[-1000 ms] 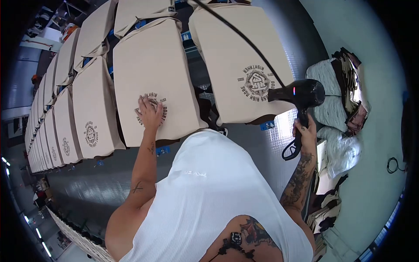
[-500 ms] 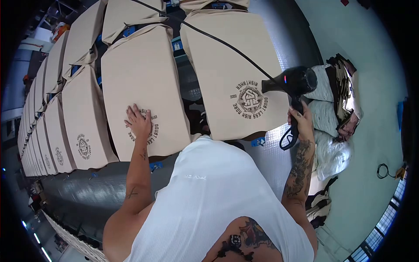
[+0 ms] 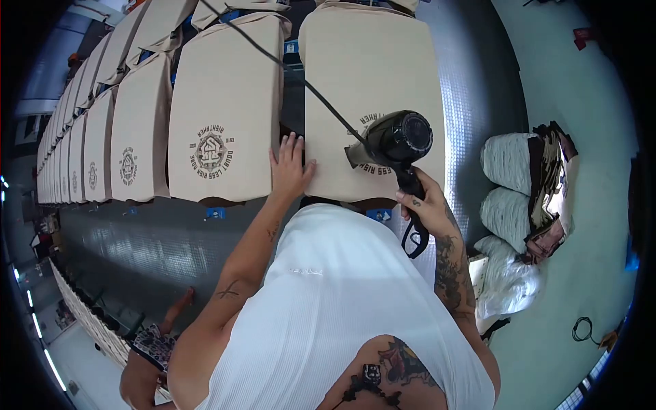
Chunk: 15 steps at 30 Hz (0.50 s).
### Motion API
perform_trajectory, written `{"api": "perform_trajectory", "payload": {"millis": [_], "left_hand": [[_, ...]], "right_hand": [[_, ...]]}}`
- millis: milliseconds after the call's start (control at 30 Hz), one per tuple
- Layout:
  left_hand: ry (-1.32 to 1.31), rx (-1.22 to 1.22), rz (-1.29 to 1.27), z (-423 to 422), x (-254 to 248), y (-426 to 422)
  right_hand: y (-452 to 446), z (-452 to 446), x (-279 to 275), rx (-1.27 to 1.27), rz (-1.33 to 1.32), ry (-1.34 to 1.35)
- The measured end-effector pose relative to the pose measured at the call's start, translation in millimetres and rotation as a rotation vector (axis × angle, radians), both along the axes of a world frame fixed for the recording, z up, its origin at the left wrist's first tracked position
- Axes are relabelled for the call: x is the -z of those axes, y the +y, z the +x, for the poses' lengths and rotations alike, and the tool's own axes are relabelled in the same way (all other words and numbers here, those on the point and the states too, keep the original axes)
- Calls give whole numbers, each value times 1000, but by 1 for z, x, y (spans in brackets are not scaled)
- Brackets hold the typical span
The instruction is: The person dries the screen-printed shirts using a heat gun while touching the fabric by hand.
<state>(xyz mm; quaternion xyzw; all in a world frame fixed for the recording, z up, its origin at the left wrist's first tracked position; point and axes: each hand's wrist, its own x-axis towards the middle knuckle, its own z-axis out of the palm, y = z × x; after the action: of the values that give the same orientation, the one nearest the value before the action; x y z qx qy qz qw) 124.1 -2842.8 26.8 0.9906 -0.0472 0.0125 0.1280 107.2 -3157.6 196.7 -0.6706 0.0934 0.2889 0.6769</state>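
Observation:
My right hand (image 3: pixel 425 203) grips the handle of a black hair dryer (image 3: pixel 402 139). The dryer hangs over the lower part of a beige shirt panel (image 3: pixel 369 61) stretched on a flat board, its nozzle pointing left. Its body covers part of the dark round print there. My left hand (image 3: pixel 292 167) is open, fingers stretched out, at the gap between this panel and the neighbouring beige panel (image 3: pixel 222 82). I cannot tell how firmly it touches either edge. The neighbouring panel carries a fully visible dark round print (image 3: pixel 210 152). The dryer's black cord (image 3: pixel 301 76) runs up to the left.
More printed beige panels (image 3: pixel 99 147) stand in a long row to the left. Wrapped white bundles (image 3: pixel 506 164) and folded dark fabric (image 3: pixel 552 184) lie on the right. A cable coil (image 3: pixel 582 329) is on the floor. Another person (image 3: pixel 147 362) is at lower left.
My left hand has moved right, off the neighbouring panel's print to the gap. The dryer has moved left and down over the right panel's print. Another person has come into view at lower left.

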Motion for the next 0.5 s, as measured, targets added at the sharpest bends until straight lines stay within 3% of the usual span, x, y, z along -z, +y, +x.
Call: {"api": "perform_trajectory", "payload": {"millis": [233,500], "left_hand": [[42,17,-47,-58,18,-55],[-9,-36,-103,-50,10,-53]], "right_hand": [[-73,-33,-1,86,-43,-49],[-93,2,6,238,-212,-198]]}}
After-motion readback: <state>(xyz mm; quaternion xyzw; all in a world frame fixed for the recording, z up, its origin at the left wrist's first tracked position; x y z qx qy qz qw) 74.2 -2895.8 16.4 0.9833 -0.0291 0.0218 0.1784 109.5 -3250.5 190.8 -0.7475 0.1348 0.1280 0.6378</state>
